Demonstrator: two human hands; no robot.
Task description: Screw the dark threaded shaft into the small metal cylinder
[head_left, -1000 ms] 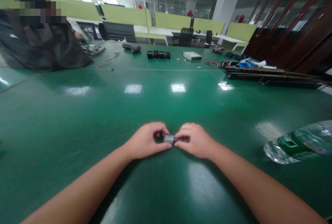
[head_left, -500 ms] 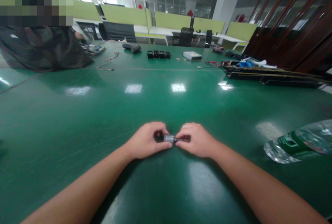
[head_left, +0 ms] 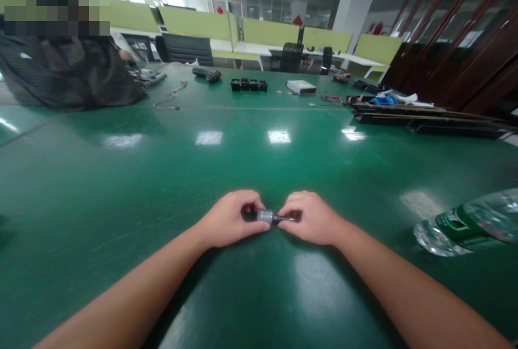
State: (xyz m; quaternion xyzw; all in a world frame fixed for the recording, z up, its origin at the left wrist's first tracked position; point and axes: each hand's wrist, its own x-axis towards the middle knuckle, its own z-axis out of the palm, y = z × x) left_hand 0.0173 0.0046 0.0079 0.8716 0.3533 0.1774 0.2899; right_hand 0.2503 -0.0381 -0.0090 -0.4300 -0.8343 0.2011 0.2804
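Note:
A small grey cylinder [head_left: 265, 216] with a dark, thin shaft [head_left: 280, 219] on its right side lies level just above or on the green table [head_left: 259, 165]. My left hand [head_left: 238, 218] pinches the grey cylinder between thumb and fingers. On the other side, my right hand [head_left: 308, 217] has its thumb and fingertips closed on the thin shaft. The two hands face each other with a narrow gap between their fingertips. What the cylinder is cannot be made out.
A clear bottle with a green label [head_left: 465, 227] lies at the right. Black bars [head_left: 429, 120], a white box [head_left: 300, 87], black blocks [head_left: 249, 84] and a cable [head_left: 165, 106] are at the far side. A person's dark sleeve [head_left: 73, 74] rests at the far left.
My right hand has shifted slightly to the right, and a little more of the shaft shows between the hands. My left hand keeps its pinch on the cylinder.

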